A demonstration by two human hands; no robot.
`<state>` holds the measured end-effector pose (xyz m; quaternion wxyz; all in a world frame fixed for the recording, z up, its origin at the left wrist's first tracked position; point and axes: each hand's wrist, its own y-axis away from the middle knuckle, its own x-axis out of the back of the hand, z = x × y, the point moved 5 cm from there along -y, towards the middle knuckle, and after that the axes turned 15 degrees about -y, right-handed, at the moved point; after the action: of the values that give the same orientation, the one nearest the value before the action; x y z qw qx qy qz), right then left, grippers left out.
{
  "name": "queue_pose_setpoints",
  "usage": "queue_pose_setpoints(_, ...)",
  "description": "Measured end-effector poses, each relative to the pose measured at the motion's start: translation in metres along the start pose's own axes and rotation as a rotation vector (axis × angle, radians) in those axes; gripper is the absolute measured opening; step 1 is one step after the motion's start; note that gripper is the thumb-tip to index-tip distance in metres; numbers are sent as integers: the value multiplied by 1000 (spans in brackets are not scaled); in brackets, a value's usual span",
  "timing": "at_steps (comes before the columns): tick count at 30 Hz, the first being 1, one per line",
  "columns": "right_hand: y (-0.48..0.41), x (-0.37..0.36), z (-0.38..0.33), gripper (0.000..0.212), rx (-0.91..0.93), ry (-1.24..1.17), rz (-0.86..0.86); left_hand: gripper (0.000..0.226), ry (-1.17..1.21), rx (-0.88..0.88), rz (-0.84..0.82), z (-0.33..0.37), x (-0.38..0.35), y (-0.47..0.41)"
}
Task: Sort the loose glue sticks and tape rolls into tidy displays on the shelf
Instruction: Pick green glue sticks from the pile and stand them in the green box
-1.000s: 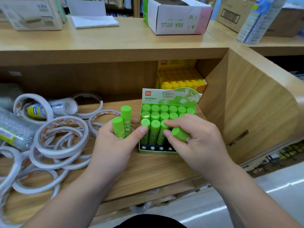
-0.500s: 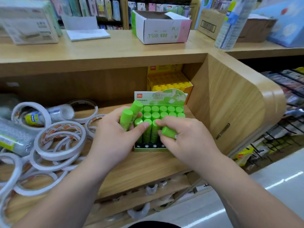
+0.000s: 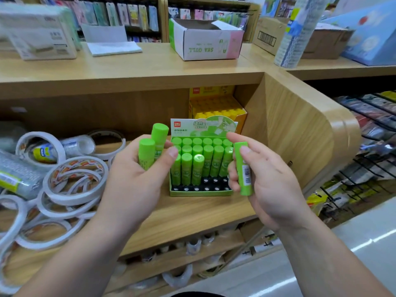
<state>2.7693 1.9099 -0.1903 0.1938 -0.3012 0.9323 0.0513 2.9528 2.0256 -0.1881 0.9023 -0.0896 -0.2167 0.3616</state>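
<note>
**Glue Stick Loading: Hand and Item Positions**

The left hand (image 3: pixel 132 179) is curled around two bright green cylindrical plastic glue sticks (image 3: pixel 147 154). Both stand upright with caps upward, and the thumb is pressed across their near side. This hand is held just left of the green cardboard display box (image 3: pixel 201 192).

The right hand (image 3: pixel 267 181) pinches a single green glue stick (image 3: pixel 243 168) between thumb and fingers. That stick is close to vertical, with its barcode label facing the camera, just right of the display box and clear of the shelf surface.

The display box stands toward the right end of the light wooden shelf (image 3: pixel 192 213). Upright boxed green sticks (image 3: pixel 206 159) fill its far and middle rows. The nearest row shows black sockets.

A yellow cardboard display box (image 3: pixel 216 110) stands directly behind it, farther in.

At the left of the shelf, white tape rolls (image 3: pixel 75 179) lie loose and overlapping in a heap. Clear-wrapped tape packs (image 3: pixel 15 174) lie at the far left edge.

An open white cardboard carton (image 3: pixel 205 41) sits on the shelf top above.
</note>
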Motion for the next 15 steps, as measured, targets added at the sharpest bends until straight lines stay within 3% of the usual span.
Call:
queue_pose_setpoints(4,-2,-3,-4,27,40,-103,-28,9,-124,-8,-40,-1,-6,-1)
queue_pose_setpoints(10,-13,4,-17,17,222,106,42,17,-179,-19,-92,-17,-12,-2)
queue_pose_setpoints(15,-19,4,-15,21,250,229,69,6,-171,-43,-128,-25,-12,-6)
